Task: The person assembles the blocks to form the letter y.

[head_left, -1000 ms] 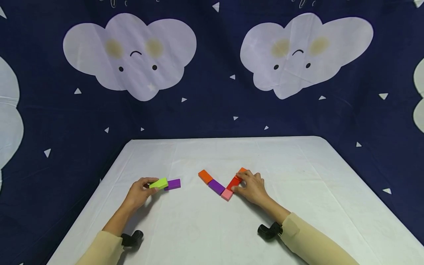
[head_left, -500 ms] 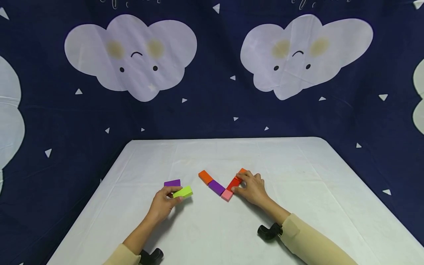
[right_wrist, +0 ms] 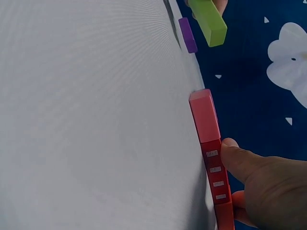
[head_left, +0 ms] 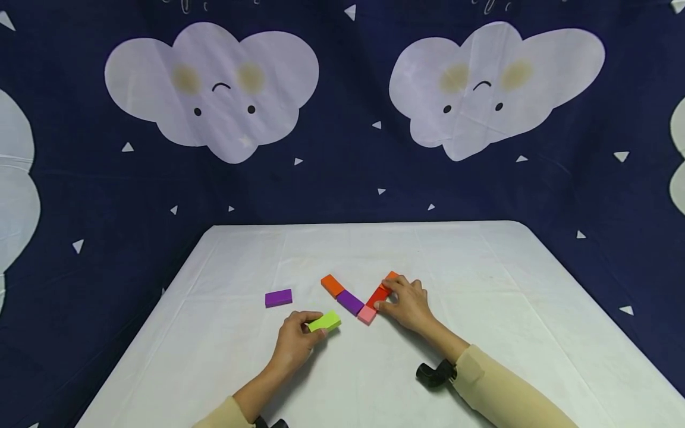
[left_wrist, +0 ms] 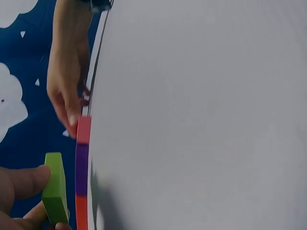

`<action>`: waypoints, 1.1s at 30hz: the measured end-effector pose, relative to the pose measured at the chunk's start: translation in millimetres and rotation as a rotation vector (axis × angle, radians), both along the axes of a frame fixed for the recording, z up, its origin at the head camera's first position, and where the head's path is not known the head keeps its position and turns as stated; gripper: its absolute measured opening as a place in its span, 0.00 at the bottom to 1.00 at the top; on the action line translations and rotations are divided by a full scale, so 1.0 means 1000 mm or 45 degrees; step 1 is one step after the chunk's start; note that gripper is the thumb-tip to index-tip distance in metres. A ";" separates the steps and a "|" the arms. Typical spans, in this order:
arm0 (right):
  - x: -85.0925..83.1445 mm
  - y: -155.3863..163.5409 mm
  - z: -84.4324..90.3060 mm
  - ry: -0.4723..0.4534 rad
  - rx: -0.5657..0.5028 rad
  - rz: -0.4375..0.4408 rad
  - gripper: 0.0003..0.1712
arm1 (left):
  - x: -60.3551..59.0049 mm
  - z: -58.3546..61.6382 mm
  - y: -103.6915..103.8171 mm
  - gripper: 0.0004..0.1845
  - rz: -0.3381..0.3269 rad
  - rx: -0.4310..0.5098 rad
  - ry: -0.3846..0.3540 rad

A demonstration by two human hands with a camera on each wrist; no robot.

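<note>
My left hand (head_left: 296, 341) pinches a lime-green block (head_left: 324, 321) between thumb and fingers, in front of a V-shaped row of blocks and casting a shadow on the table. The row's left arm has an orange block (head_left: 332, 285) and a purple block (head_left: 350, 302). A pink block (head_left: 366, 315) forms the near corner. Up the right arm run a red block (head_left: 377, 296) and another orange block (head_left: 392, 275), partly hidden by fingers. My right hand (head_left: 409, 304) holds the red block, thumb on its side; in the right wrist view, small pale labels mark this block (right_wrist: 216, 172).
A loose purple block (head_left: 278, 298) lies on the white-covered table (head_left: 460, 255), left of the row. Behind the table hangs a dark blue cloth (head_left: 342, 190) with clouds and triangles. A black wrist device (head_left: 436, 374) sits at the right sleeve.
My left hand has carried the lime-green block rightward and nearer to me, away from the loose purple block and closer to the row. The right hand has stayed in place.
</note>
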State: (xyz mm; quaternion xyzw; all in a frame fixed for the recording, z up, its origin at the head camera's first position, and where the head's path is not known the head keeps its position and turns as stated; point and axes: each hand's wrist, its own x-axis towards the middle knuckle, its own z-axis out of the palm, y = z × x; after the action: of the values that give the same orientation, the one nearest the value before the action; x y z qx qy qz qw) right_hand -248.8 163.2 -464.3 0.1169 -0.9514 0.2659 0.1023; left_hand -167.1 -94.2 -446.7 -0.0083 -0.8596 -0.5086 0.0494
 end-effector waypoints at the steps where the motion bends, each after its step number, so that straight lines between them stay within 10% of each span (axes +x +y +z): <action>1: 0.000 0.000 0.000 0.000 -0.001 0.001 0.32 | 0.000 -0.001 0.003 0.16 -0.002 -0.001 0.004; 33: 0.000 -0.001 -0.001 0.022 -0.018 0.010 0.31 | 0.004 -0.017 0.046 0.16 0.005 -0.223 0.114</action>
State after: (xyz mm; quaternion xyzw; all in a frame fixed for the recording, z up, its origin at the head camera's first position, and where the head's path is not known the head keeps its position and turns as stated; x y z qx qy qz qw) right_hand -248.9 162.1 -465.3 0.1223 -0.9481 0.2719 0.1102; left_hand -163.5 -47.7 -463.7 -0.0337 -0.8977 -0.4305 0.0878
